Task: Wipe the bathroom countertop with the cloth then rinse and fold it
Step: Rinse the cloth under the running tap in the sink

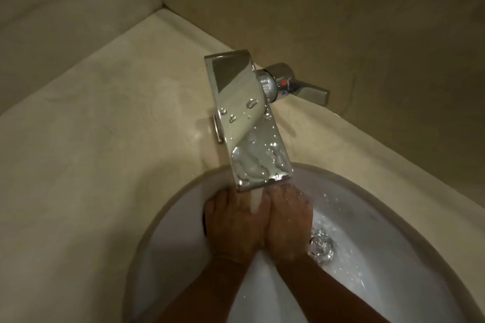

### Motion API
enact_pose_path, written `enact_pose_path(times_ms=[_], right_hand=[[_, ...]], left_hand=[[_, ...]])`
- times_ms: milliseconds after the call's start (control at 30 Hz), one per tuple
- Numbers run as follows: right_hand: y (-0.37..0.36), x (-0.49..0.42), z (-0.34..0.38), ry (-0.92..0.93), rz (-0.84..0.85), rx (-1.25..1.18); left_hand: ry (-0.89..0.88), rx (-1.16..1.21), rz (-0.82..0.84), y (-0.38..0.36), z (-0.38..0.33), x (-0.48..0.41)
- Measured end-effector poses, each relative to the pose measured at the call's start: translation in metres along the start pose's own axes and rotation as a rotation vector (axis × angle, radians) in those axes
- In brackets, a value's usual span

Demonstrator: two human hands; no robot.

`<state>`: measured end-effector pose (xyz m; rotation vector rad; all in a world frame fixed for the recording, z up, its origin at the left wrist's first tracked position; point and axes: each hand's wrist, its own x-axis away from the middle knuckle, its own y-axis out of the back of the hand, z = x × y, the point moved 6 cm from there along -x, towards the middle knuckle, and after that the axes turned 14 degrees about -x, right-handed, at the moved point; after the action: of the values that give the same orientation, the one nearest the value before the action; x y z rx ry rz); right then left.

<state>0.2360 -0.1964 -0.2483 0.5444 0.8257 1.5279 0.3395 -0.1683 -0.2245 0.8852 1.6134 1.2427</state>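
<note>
Both my hands are side by side in the white sink point(393, 217), right under the end of the chrome faucet spout point(246, 118). My left hand point(231, 228) and my right hand point(288, 220) hold a pale cloth point(256, 203) between them. Only a narrow strip of the cloth shows between the hands; the rest is hidden beneath them and the spout. Water runs from the spout over my right hand and splashes into the basin. The beige countertop point(105, 126) surrounds the sink and looks wet near the faucet base.
The faucet lever point(307, 88), with red and blue dots, points right behind the spout. The chrome drain point(321, 246) lies right of my right hand, with water swirling over it. Beige walls close in at the back and the left.
</note>
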Motion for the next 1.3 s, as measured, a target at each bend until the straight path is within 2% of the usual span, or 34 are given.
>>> enact_pose_path(times_ms=[67, 167, 300, 433, 567, 667, 767, 900, 967, 1100, 1167, 1200, 1267, 1300], right_hand=[[0.004, 0.003, 0.008, 0.065, 0.026, -0.029], [0.027, 0.01, 0.017, 0.118, -0.026, -0.241], [0.057, 0.024, 0.029, 0.165, -0.115, -0.475], [0.037, 0.031, 0.016, 0.097, 0.011, -0.287], [0.001, 0.042, -0.003, 0.072, 0.126, 0.054], [-0.003, 0.027, -0.01, 0.02, -0.037, 0.086], [-0.006, 0.017, -0.012, 0.047, -0.049, 0.09], [0.006, 0.009, 0.001, 0.113, -0.123, -0.053], [0.014, 0.007, 0.009, 0.119, -0.18, -0.084], [0.002, 0.009, -0.002, 0.022, -0.021, 0.027], [-0.005, 0.011, -0.011, -0.004, 0.102, 0.075], [-0.003, 0.01, -0.01, 0.039, 0.139, 0.088], [0.013, 0.013, 0.006, 0.158, 0.139, -0.07], [0.029, 0.016, 0.016, 0.166, 0.057, -0.231]], left_hand=[[-0.031, -0.021, 0.016, 0.003, 0.001, 0.005], [-0.143, -0.07, 0.166, 0.013, 0.005, 0.01], [-0.189, 0.055, 0.037, 0.054, 0.012, 0.008], [-0.307, -0.013, 0.122, 0.038, 0.016, 0.019], [-0.346, -0.085, 0.208, -0.005, 0.016, 0.038], [-0.241, -0.208, 0.227, -0.022, 0.012, 0.034], [-0.075, -0.16, 0.169, -0.013, 0.008, 0.023], [-0.052, -0.119, 0.323, -0.02, 0.004, 0.016], [-0.04, -0.096, 0.316, -0.02, 0.002, 0.011], [0.048, -0.003, 0.182, -0.005, 0.003, 0.008], [0.031, 0.009, 0.179, -0.002, 0.004, 0.012], [-0.006, 0.005, 0.174, -0.001, 0.004, 0.015], [-0.067, 0.062, 0.15, 0.009, 0.004, 0.019], [-0.057, 0.101, 0.117, 0.02, 0.007, 0.018]])
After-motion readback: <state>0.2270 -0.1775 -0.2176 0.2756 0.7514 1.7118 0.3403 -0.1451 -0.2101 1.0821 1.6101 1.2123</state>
